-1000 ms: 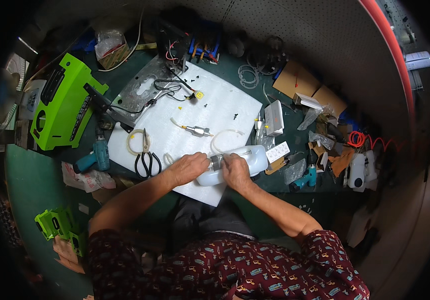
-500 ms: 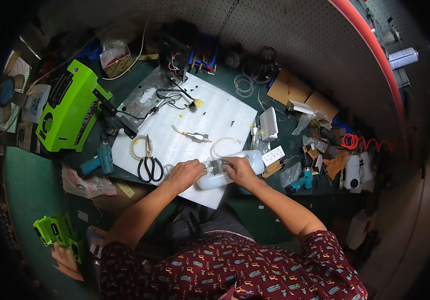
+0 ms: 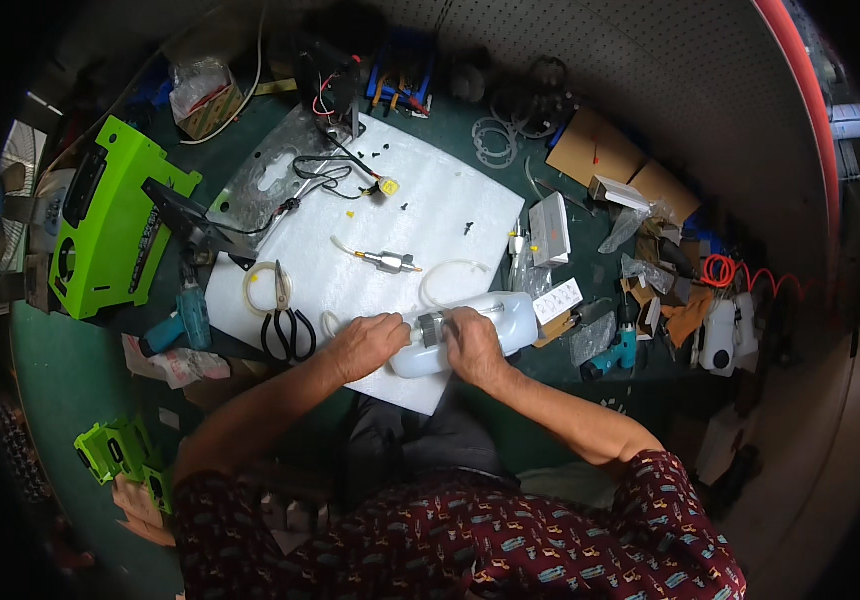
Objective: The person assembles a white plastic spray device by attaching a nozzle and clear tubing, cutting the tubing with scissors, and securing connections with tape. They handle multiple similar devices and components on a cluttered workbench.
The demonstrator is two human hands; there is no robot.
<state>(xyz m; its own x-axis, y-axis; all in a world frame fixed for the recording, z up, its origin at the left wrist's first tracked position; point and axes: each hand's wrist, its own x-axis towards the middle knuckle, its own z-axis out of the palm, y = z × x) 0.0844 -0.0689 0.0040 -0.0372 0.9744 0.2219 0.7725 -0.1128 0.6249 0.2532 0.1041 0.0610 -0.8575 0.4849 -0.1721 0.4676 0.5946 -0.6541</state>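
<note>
A translucent white plastic tank lies on its side at the front of a white foam sheet. Around its body, close to my right fingers, is a grey ribbed band or fitting. My right hand is closed over the tank's middle. At the tank's left end my left hand has its fingers curled together; what they pinch is hidden. A loop of pale tube shows beside that hand. Behind the tank lie a curved clear tube and a silver cylindrical pump-like part.
Black-handled scissors lie left of my hands, near a teal cordless drill and a bright green housing. Wires with a yellow connector cross the sheet. White boxes and another teal drill are at right.
The view has shifted a little, so the bench appears displaced. My right fingers have drawn in more over the tank beside the grey band. Both hands stay at the tank.
</note>
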